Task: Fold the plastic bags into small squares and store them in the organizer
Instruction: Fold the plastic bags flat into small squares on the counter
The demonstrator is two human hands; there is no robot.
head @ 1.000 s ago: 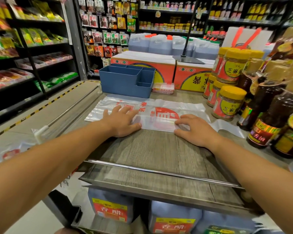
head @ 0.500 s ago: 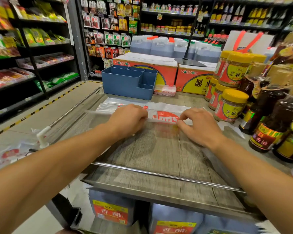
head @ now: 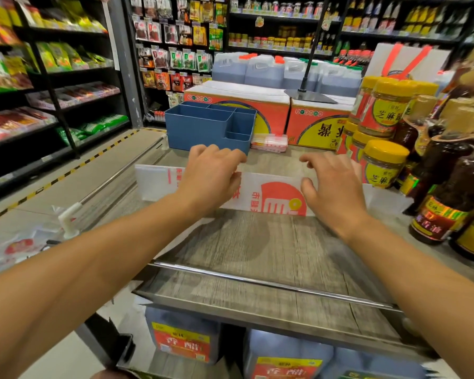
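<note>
Head view: the plastic bag (head: 260,192) is standing up off the wooden shelf top (head: 257,250) as a long, narrow white band with red print, its lower edge lying across the boards and its upper edge raised toward the back. The left hand (head: 211,179) is pinching the upper edge left of the red logo, thumb on the near face and fingers curled over the top. The right hand (head: 331,187) is pinching the band's right end in the same way, thumb pressing the near side and fingers hooking over. The bag's left end is sticking out free past the left hand, reaching the shelf's left edge.

The blue organizer (head: 208,129) is sitting just behind the left hand, at the back left of the shelf top, its compartments open upward. A small clear pack with red print (head: 270,142) is lying just beside it on the right. Between the bag and the metal rail (head: 271,283) at the near edge, a wide stretch of bare wood is lying open.

On the right, yellow-lidded jars (head: 383,165) and dark bottles (head: 443,203) are crowding close to the right hand. Red and yellow cartons (head: 318,124) are closing off the back. More loose bags (head: 19,242) are lying on a lower surface at far left, and store shelves are filling the background.
</note>
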